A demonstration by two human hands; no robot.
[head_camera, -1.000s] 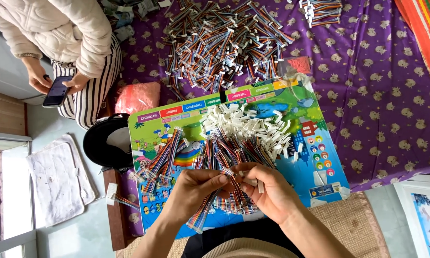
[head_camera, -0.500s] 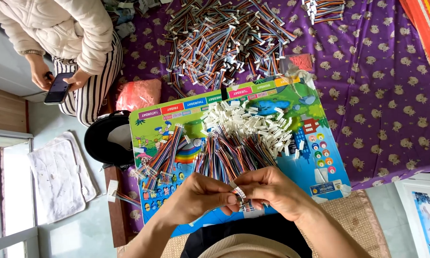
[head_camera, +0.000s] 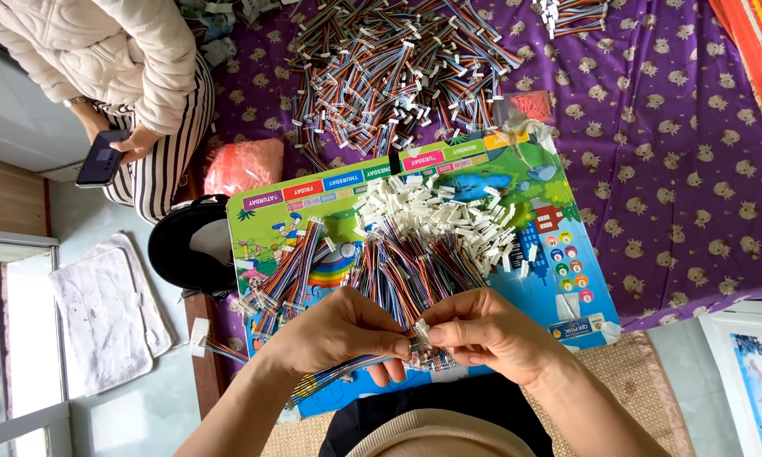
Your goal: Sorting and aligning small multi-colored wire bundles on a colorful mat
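A small white connector (head_camera: 420, 327) with a multicoloured ribbon cable (head_camera: 347, 370) is pinched between both hands just below the near edge of the colourful picture board (head_camera: 558, 254). The left hand (head_camera: 338, 334) closes thumb and fingers on the wire end; the right hand (head_camera: 482, 332) nips the plastic housing with its fingertips. The step in hand looks like seating the wires in the housing, which calls for a straight, steady push. On the board, a heap of loose white housings (head_camera: 448, 216) lies above the hands, with a bundle of finished cables (head_camera: 283, 275) to its left. Beyond the board, a large cable pile (head_camera: 398, 68) covers the purple cloth (head_camera: 677, 152). No container shows clearly.
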